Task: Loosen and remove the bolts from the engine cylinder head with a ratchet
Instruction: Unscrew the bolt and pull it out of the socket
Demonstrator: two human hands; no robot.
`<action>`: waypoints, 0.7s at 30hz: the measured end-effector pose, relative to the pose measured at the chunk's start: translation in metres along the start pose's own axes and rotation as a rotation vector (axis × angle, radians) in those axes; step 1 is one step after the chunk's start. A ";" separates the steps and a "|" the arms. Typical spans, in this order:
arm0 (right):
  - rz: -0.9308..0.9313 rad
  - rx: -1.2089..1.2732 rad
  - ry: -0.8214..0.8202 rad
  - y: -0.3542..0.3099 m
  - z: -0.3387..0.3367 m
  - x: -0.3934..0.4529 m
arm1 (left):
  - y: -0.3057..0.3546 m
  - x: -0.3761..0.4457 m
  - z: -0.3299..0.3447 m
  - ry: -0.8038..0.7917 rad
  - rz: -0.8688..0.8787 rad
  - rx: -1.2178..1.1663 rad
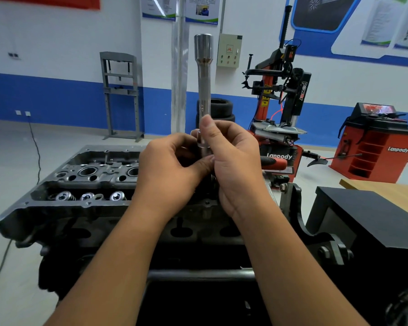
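Your forearms reached forward over the engine cylinder head (85, 184), which sat on its stand just below your hands, valve springs (64, 196) showing along its near edge. Your left hand (172, 170) pinched the lower end of a long socket extension (204, 90), fingers curled round it. Your right hand (233, 165) gripped the same shaft, thumb pressed up along it, holding it upright. A red-handled ratchet (275, 162) poked out behind your right hand. Farther back stood a tire changer (280, 90) and a red balancer (375, 142).
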State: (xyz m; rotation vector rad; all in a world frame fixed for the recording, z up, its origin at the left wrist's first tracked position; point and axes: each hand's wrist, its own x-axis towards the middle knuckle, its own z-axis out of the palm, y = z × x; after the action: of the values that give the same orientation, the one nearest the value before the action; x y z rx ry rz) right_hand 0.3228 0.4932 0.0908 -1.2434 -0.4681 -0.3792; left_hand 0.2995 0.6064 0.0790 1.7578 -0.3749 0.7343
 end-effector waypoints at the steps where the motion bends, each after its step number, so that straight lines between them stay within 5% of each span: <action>1: -0.007 -0.009 0.012 0.001 -0.001 0.000 | -0.001 0.000 -0.001 -0.003 0.006 0.005; 6: 0.003 -0.026 0.008 0.002 -0.002 0.000 | 0.001 0.002 -0.004 -0.158 -0.019 -0.107; 14: -0.055 -0.079 0.010 0.001 -0.001 -0.003 | -0.001 0.001 -0.002 -0.004 -0.031 -0.061; 21: -0.013 -0.037 0.003 0.001 -0.002 -0.001 | 0.001 0.002 -0.006 -0.223 -0.042 -0.133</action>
State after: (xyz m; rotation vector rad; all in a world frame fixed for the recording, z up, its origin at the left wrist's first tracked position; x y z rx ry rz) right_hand 0.3230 0.4919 0.0894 -1.2764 -0.4686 -0.4019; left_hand 0.2988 0.6120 0.0826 1.7196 -0.5241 0.4739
